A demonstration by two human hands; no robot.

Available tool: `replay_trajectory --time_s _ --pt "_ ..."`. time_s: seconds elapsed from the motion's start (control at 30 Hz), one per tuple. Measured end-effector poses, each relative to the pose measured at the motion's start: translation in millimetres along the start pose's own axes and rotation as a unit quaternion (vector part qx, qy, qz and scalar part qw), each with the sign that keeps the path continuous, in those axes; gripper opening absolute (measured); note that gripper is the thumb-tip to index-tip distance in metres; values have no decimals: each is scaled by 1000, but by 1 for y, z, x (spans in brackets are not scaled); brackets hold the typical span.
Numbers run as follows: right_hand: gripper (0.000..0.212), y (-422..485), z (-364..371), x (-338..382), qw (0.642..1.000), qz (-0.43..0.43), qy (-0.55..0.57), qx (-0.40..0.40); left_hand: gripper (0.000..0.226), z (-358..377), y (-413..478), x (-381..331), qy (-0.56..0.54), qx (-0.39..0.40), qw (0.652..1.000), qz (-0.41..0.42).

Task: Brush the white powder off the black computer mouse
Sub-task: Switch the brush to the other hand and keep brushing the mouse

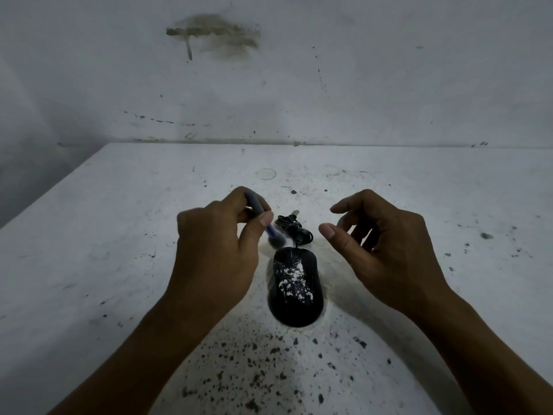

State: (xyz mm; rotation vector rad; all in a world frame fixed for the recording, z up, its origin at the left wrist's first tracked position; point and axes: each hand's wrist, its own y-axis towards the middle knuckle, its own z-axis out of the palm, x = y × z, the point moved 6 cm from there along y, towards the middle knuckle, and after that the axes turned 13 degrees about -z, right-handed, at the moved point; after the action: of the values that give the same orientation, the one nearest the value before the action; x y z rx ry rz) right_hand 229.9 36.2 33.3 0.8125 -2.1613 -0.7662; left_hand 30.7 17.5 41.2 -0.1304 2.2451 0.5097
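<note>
A black computer mouse (296, 287) lies on the white table, its back speckled with white powder (294, 280). Its black cable (291, 229) is bundled just beyond it, with the USB plug pointing away. My left hand (215, 247) is shut on a small brush (260, 215) with a grey handle; its dark bristles hover just left of the mouse's front end. My right hand (380, 244) hovers open to the right of the mouse, fingers curled, touching nothing.
The white table (119, 235) is stained, with dark flecks scattered near its front. A dirty white wall (299, 85) rises right behind its far edge. The table's left edge runs diagonally at the left.
</note>
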Motion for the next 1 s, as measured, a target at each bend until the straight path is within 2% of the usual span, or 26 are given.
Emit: replay_trajectory --time_s 0.1,0.2,0.23,0.37,0.43,0.5,0.63,0.7,0.8,0.87,0.93,1.0 --pt "30 -1 1 0 1000 0 -2 2 4 8 0 -1 -30 39 998 -27" --pt "28 -1 1 0 1000 -1 -3 3 6 9 1 -5 73 3 997 31" --pt "28 -1 1 0 1000 -1 -1 4 5 7 3 -2 71 -8 997 26" --pt "31 -1 0 -1 1000 3 0 -1 4 7 4 0 -39 32 998 -32" --pt "32 -1 0 0 1000 2 0 -2 5 11 1 -2 12 37 999 -2" --pt "32 -1 1 1 1000 3 2 -1 6 10 1 -4 78 6 997 24" --pt "30 -2 0 -1 1000 6 -3 0 5 3 1 4 -21 32 998 -52" --pt "32 -1 0 -2 1000 7 1 1 5 1 -5 7 13 35 998 -43" --pt "32 -1 1 -3 1000 9 6 3 4 -14 -8 10 99 -24 995 -19" --pt "33 -1 1 -2 1000 7 6 1 4 -21 -7 12 52 -22 997 -46" --pt "34 -1 2 -2 1000 7 6 3 5 -19 -7 11 -32 20 996 -84" --pt "34 -1 3 -1 1000 5 5 5 6 -13 -10 9 -50 59 992 -97"
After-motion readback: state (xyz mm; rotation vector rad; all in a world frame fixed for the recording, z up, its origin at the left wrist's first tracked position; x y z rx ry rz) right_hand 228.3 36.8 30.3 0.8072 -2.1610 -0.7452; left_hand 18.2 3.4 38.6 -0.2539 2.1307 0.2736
